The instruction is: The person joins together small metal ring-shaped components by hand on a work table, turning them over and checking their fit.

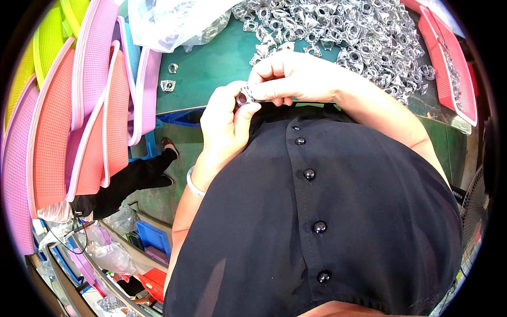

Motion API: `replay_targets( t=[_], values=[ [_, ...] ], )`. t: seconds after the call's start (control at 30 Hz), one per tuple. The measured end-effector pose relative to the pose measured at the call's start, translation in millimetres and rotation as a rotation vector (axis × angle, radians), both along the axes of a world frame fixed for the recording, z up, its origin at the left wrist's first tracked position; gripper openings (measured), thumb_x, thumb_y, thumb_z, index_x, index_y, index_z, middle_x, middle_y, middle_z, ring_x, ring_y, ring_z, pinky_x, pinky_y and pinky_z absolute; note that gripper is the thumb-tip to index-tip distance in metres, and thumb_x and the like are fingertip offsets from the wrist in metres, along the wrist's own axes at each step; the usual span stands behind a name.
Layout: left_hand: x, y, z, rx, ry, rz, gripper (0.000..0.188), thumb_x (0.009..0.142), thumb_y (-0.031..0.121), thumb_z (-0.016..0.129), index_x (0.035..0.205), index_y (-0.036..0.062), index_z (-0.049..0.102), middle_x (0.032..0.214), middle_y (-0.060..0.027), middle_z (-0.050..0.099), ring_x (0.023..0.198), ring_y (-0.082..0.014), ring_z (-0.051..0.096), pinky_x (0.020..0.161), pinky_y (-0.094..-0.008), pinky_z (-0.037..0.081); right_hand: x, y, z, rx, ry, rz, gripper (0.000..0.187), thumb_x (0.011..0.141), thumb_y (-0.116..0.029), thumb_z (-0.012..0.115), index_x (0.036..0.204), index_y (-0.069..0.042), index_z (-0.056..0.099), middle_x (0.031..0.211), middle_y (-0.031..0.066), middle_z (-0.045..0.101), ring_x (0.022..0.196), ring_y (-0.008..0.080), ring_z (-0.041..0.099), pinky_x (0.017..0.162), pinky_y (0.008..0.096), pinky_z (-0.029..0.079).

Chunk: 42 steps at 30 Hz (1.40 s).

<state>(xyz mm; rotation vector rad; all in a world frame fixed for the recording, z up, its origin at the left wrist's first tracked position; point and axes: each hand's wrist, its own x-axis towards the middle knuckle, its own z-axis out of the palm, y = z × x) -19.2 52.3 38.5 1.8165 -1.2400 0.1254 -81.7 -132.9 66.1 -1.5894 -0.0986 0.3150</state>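
Observation:
Close to the table's front edge, my left hand (224, 117) pinches a small shiny silver ring-shaped metal part (243, 99) between thumb and fingers. From the other side my right hand (282, 79) grips the same part, its fingertips closed against it; what else those fingertips may hold is hidden. Just beyond my right hand spreads a large heap of similar silver metal parts (364, 39). Two loose pieces, a small ring (173, 68) and a squarish part (168, 85), lie on the green tabletop (211, 68) to the left.
Stacked pink, orange and green plastic baskets (53, 132) crowd the left. At the table's back lies a clear plastic bag (174, 24). A pink basket (443, 68) stands at the right edge, a fan (474, 211) below it. Another person's dark-clothed leg (142, 177) shows at left.

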Motion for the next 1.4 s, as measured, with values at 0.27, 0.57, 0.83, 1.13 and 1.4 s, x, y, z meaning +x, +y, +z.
replay_targets(
  t=[0.27, 0.57, 0.83, 1.13, 1.4],
  values=[
    [-4, -4, 3, 0.006, -0.254, -0.007, 0.033, 0.083, 0.018, 0.060, 0.107, -0.0035, 0.052, 0.081, -0.0140, 0.057, 0.067, -0.0268, 0.056, 0.060, -0.0322, 0.047, -7, 2, -10, 0.198, 0.056, -0.052, 0.016, 0.082, -0.021, 0.061, 0.075, -0.007, 0.061, 0.062, -0.0038, 0.053, 0.053, 0.0035, 0.046, 0.050, 0.0180, 0.037],
    [-14, -2, 10, 0.091, -0.189, 0.076, 0.031, 0.084, 0.015, 0.059, 0.107, -0.0040, 0.052, 0.083, -0.0143, 0.056, 0.069, -0.0278, 0.056, 0.060, -0.0328, 0.047, -14, 7, -7, 0.114, -0.015, -0.123, 0.018, 0.085, -0.021, 0.058, 0.074, -0.008, 0.060, 0.061, -0.0036, 0.052, 0.056, 0.0024, 0.046, 0.051, 0.0170, 0.037],
    [-9, -3, 1, 0.064, -0.227, 0.006, 0.032, 0.082, 0.019, 0.062, 0.102, -0.0044, 0.052, 0.083, -0.0152, 0.057, 0.071, -0.0291, 0.057, 0.061, -0.0337, 0.048, -15, 5, -8, 0.108, 0.061, -0.085, 0.017, 0.086, -0.021, 0.057, 0.076, -0.006, 0.060, 0.064, -0.0020, 0.055, 0.055, 0.0036, 0.051, 0.050, 0.0173, 0.041],
    [-7, -5, -11, 0.040, -0.302, 0.003, 0.032, 0.083, 0.023, 0.060, 0.099, -0.0039, 0.054, 0.084, -0.0142, 0.058, 0.071, -0.0286, 0.058, 0.061, -0.0337, 0.048, -19, 13, -19, 0.171, 0.117, -0.187, 0.016, 0.085, -0.017, 0.057, 0.076, -0.004, 0.059, 0.064, 0.0000, 0.056, 0.054, 0.0044, 0.051, 0.049, 0.0174, 0.041],
    [-17, -5, -14, -0.023, -0.270, 0.038, 0.030, 0.083, 0.021, 0.061, 0.099, -0.0042, 0.056, 0.085, -0.0137, 0.059, 0.072, -0.0271, 0.058, 0.063, -0.0329, 0.049, -28, 16, -14, 0.165, 0.129, -0.234, 0.016, 0.085, -0.017, 0.056, 0.075, -0.004, 0.058, 0.064, 0.0000, 0.055, 0.054, 0.0047, 0.051, 0.049, 0.0178, 0.041]
  ],
)
